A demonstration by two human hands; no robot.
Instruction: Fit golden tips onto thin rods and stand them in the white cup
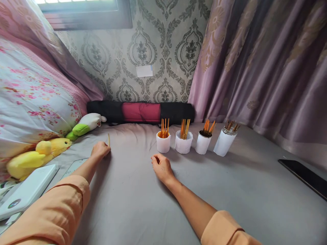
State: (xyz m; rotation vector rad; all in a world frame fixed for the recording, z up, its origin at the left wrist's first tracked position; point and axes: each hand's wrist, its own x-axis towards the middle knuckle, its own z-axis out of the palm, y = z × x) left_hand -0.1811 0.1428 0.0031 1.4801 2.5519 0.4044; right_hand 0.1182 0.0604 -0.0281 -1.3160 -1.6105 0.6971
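Observation:
My left hand (100, 149), out over the left side of the grey sheet, pinches a thin yellowish stick (109, 140) that points upward. My right hand (161, 167) is closed, its fingers curled together, and nothing shows in it. Just beyond it stands a short white-wrapped cup (163, 144) with several orange sticks in it. To its right come a wider white cup (183, 145) with yellowish and orange sticks, a narrow white-wrapped cup (203, 144) with orange sticks, and a taller white-wrapped jar (224, 143) with darker sticks, which looks tilted.
A black and dark red roll (141, 113) lies along the wall. On the left are a yellow plush toy (28, 161), a white and green plush toy (85, 126), a white power bank (28, 190) and a phone (73, 166). A black flat device (304, 175) lies far right.

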